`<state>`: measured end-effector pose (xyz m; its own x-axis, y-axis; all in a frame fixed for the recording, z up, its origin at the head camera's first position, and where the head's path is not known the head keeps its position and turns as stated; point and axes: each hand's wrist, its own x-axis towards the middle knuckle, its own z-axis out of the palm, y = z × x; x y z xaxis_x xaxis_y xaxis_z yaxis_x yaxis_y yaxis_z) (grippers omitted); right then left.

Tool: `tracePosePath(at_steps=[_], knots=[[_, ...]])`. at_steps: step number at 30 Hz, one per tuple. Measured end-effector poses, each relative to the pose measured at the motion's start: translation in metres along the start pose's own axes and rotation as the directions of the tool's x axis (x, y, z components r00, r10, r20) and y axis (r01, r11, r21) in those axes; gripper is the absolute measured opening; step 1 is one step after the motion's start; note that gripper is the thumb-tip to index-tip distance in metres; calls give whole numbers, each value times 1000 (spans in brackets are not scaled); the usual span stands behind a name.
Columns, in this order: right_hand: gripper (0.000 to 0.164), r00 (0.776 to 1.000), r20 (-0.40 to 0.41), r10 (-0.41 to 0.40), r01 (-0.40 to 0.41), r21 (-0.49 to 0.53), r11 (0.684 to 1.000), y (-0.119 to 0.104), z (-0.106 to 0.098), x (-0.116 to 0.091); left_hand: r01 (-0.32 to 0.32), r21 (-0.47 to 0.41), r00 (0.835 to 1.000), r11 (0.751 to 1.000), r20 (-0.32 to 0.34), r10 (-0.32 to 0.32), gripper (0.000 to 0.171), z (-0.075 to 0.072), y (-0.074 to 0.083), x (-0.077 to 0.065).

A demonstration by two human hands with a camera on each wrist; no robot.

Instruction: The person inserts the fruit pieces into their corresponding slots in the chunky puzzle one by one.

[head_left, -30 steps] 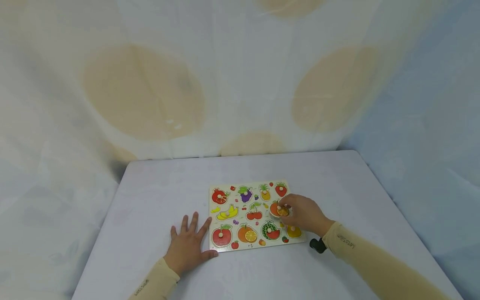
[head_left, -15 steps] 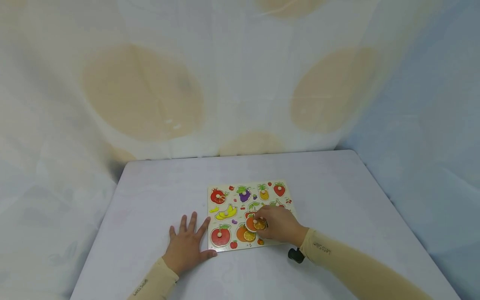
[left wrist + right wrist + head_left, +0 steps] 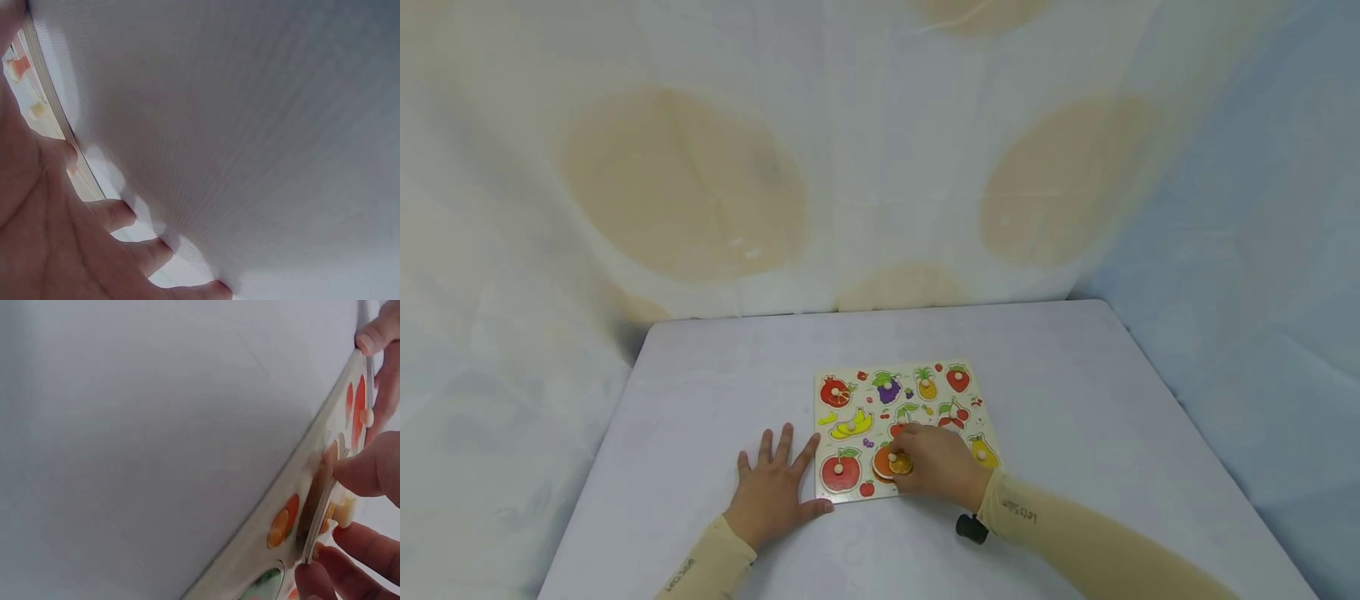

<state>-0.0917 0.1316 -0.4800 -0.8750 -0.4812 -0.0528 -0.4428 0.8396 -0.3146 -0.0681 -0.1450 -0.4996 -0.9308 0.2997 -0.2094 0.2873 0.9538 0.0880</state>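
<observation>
My right hand (image 3: 936,467) pinches an orange-shaped puzzle piece (image 3: 882,463) with a small round knob. It is over the bottom row of a fruit puzzle board (image 3: 853,497), overlapping the printed orange there. In the right wrist view, thumb and fingers grip the orange piece (image 3: 323,506) by its edges, and it stands tilted close over the board (image 3: 234,553). The left hand (image 3: 775,500) lies with fingers spread on the table, its thumb and index fingertip at the board's left edge. The right hand hides part of the bottom row.
Other knobbed pieces sit on the board, including an apple (image 3: 841,475), bananas (image 3: 853,426), grapes (image 3: 887,388) and a pear (image 3: 984,452). A white table (image 3: 737,358) surrounds it, with a spotted cloth (image 3: 880,192) behind. Something small and black (image 3: 972,529) is at the right wrist.
My right hand has carried the orange piece from the board's right side leftward and nearer the person, to the bottom row. Cherries and the pear now show at right. The left hand stays put.
</observation>
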Motion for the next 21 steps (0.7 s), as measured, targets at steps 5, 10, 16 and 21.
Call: tracePosePath(at_steps=[5,10,16,21], knots=[[37,1000,-22,2,-3,-11,1000,-4,6,-2,-4,13,1000,1000,-6,4,105,0,1,-1],[37,999,-24,-27,26,-30,999,-7,7,-5,-13,16,1000,1000,-26,13,104,0,0,-2],[38,999,-24,-48,47,-57,997,-8,7,-5,-19,12,999,1000,-32,20,103,-1,0,-2],[39,999,-14,-46,45,-70,997,-8,6,-4,-15,9,999,1000,-29,15,103,-1,1,-2]])
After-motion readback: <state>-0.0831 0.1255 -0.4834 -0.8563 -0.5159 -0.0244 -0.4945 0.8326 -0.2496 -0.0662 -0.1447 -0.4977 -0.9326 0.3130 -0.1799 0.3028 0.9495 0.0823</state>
